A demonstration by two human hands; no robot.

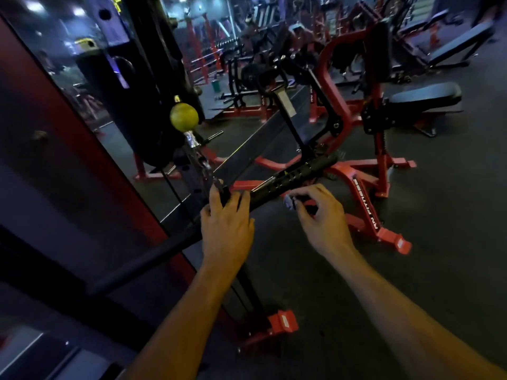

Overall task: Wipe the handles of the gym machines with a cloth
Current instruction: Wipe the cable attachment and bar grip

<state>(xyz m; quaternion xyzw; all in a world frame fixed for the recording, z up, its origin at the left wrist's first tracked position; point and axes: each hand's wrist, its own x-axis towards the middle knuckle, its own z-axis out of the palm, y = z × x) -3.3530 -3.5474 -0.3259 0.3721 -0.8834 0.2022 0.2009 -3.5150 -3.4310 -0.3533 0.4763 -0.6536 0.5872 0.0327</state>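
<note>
Left hand [225, 215] grips the near end of the black cable-machine bar handle [290, 178]. Bar runs up and rightward, away. Right hand [321, 212], just below mid-bar, pinches a small grey cloth [289, 202] (mostly hidden), nearer the unwiped length.

Dim gym, dark rubber floor [315, 311]. Red-framed plate-loaded machines [354, 111] filled the mid-room, black padded seat [425, 98] to the right, incline bench [455, 48] farther back. Mirror wall [90, 86] on the left reflected ceiling lights [34, 6]. Green bucket [216, 85] stood far back.
</note>
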